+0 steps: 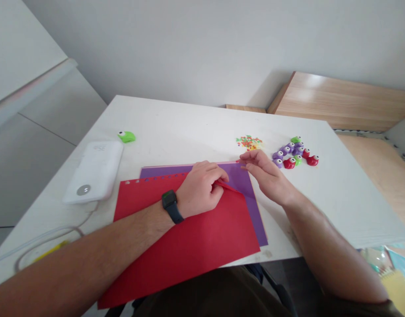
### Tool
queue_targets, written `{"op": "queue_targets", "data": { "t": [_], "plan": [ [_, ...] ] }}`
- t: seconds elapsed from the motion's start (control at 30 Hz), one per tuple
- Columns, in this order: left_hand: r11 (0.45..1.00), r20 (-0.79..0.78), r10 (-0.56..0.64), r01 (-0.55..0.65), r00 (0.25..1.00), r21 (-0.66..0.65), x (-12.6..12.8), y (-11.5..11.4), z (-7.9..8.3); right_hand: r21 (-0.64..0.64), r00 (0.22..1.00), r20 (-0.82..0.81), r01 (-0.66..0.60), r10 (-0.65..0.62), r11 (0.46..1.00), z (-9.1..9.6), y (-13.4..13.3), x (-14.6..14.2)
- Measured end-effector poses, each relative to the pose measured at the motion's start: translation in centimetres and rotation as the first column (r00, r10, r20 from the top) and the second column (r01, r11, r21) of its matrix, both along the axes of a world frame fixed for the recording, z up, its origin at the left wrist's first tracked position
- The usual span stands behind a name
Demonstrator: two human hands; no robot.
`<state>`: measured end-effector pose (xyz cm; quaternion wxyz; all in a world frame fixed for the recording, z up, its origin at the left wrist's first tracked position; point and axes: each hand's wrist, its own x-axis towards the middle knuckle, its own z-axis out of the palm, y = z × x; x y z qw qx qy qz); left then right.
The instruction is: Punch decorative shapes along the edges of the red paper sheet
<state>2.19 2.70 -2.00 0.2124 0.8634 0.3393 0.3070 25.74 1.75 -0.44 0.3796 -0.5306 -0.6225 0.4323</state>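
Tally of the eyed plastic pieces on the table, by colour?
Green pieces: 3
Purple pieces: 6 (overlapping, so approximate)
Red pieces: 3
Total: 12

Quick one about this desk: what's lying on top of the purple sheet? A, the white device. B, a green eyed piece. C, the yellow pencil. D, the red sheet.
D. The red sheet overlaps the purple sheet, covering its lower left part.
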Motion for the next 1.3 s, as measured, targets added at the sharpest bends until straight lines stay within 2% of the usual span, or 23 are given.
{"op": "queue_targets", "data": {
  "t": [0.23,0.3,0.4,0.5,0.67,0.83,0.93,1.13,1.3],
  "plan": [
    [1.0,-0.01,0.0,0.0,1.0,0.003,0.0,0.0,0.0,-0.011,1.0,-0.028,0.006,-0.006,1.0,-0.9,0.8,0.2],
    [1.0,-0.01,-0.001,0.001,1.0,0.001,0.0,0.0,0.0,0.018,0.999,-0.018,0.043,-0.042,0.999,-1.0,0.9,0.1],
    [1.0,0.002,-0.005,0.005,1.0,-0.003,0.0,0.0,-0.1,0.08,0.992,-0.071,0.113,-0.108,0.99,-0.7,1.0,-0.1],
    [1.0,0.009,-0.007,0.007,1.0,0.0,0.0,0.0,-0.1,0.065,0.983,-0.127,0.139,-0.13,0.988,-0.2,0.8,-0.4],
    [1.0,0.008,-0.001,0.001,1.0,0.001,0.0,0.1,-0.1,0.051,0.982,-0.132,0.146,-0.138,0.988,0.3,0.8,-0.6],
    [1.0,0.008,0.008,-0.008,1.0,-0.004,0.0,0.0,-0.1,0.18,0.979,-0.077,0.199,-0.188,0.963,0.6,1.2,0.2],
    [1.0,0.004,0.006,-0.006,1.0,-0.009,0.0,0.0,-0.1,0.207,0.97,-0.037,0.243,-0.241,0.948,0.6,1.5,0.7],
    [1.0,0.011,0.005,-0.005,1.0,-0.005,0.1,0.0,-0.2,0.163,0.982,-0.101,0.176,-0.161,0.971,0.6,1.2,0.7],
    [1.0,0.006,0.005,-0.005,1.0,-0.005,0.1,0.0,-0.2,0.047,0.978,-0.189,0.094,-0.083,0.995,0.0,1.6,0.4]
  ]
}}
